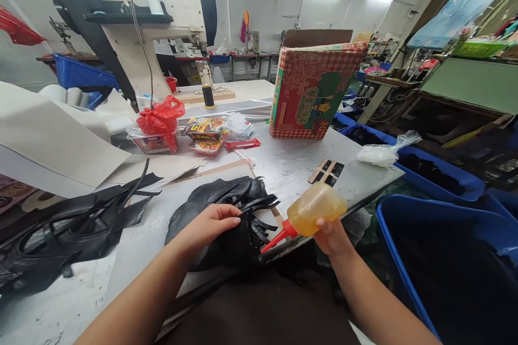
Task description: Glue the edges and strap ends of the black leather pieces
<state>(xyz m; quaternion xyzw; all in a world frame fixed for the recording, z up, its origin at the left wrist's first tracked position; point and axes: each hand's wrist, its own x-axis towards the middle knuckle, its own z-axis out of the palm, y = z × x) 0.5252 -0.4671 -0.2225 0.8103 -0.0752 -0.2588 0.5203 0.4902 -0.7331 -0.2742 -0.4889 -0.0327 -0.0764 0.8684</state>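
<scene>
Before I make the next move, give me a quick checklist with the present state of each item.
1. Bottle gripped: ok, in the right hand.
2. Red nozzle tilted down: ok, pointing toward the left.
3. Nozzle tip touching the black pieces: cannot tell; it looks close to their edge.
4. Black pieces held: ok, pinched by the left hand.
5. Liquid in the bottle: ok, yellowish liquid shows through.
6. Drop at the nozzle tip: cannot tell, too small.
</scene>
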